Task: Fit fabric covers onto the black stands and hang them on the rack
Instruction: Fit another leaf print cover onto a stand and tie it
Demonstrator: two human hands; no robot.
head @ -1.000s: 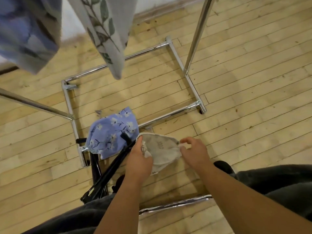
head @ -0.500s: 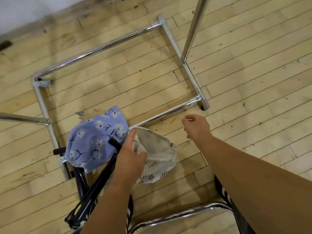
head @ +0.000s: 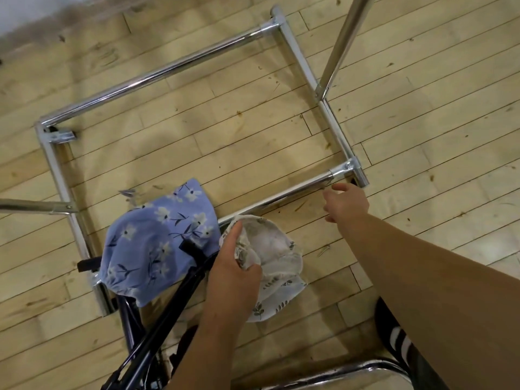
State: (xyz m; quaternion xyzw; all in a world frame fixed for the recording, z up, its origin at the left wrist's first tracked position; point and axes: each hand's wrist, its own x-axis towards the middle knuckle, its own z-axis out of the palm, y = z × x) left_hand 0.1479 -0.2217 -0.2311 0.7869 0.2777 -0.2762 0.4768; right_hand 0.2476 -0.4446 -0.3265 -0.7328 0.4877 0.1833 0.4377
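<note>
A floor point(head: 253, 136) of pale wooden planks fills nearly the whole view, the boards running slantwise from lower left to upper right. It is scuffed and stained, with dark specks and short straw-like bits scattered over it, one such bit point(head: 323, 250) lying right of centre. A small greyish scrap point(head: 126, 192) lies on the boards at left. Along the top left corner runs a dusty, darker band point(head: 84, 21) where the floor meets a white wall point(head: 17, 7). At lower right a black shoe point(head: 394, 337) with white stripes rests on the planks, just above a curved chrome tube point(head: 337, 375) at the bottom edge; what that tube belongs to cannot be told.
</note>
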